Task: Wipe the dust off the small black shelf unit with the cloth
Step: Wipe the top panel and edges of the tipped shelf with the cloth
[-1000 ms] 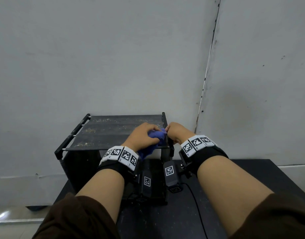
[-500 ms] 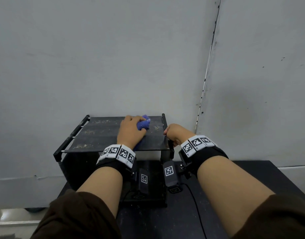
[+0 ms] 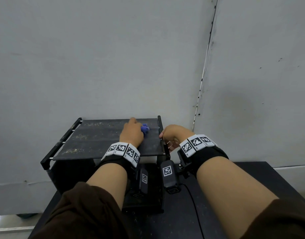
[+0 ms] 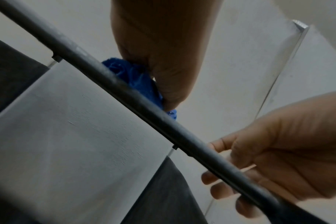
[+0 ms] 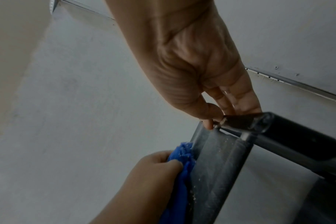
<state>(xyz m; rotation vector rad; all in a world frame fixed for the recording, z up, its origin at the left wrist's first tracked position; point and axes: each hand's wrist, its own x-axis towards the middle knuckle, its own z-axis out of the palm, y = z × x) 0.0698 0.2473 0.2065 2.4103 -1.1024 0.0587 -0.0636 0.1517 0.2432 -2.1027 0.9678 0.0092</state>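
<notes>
The small black shelf unit [image 3: 96,142] stands against the wall, with pale dust specks on the left and back of its top panel. My left hand [image 3: 133,131] rests on the top near the back right and grips a bunched blue cloth [image 3: 145,129], pressing it on the panel. The left wrist view shows the cloth [image 4: 132,78] behind the side rail [image 4: 163,122]. My right hand [image 3: 170,135] grips the shelf's right side rail, fingers [image 4: 220,192] curled round it. In the right wrist view my thumb and fingers [image 5: 240,104] hold the rail end, and the cloth [image 5: 180,174] lies below.
The shelf stands on a black table [image 3: 225,195]. A grey wall with a vertical seam [image 3: 205,69] rises right behind it. A thin black cable [image 3: 193,200] runs over the table between my forearms. Pale floor [image 3: 7,228] shows at the lower left.
My left hand has slid the cloth from the front right edge of the top panel towards the back. My right hand has kept its hold on the right rail.
</notes>
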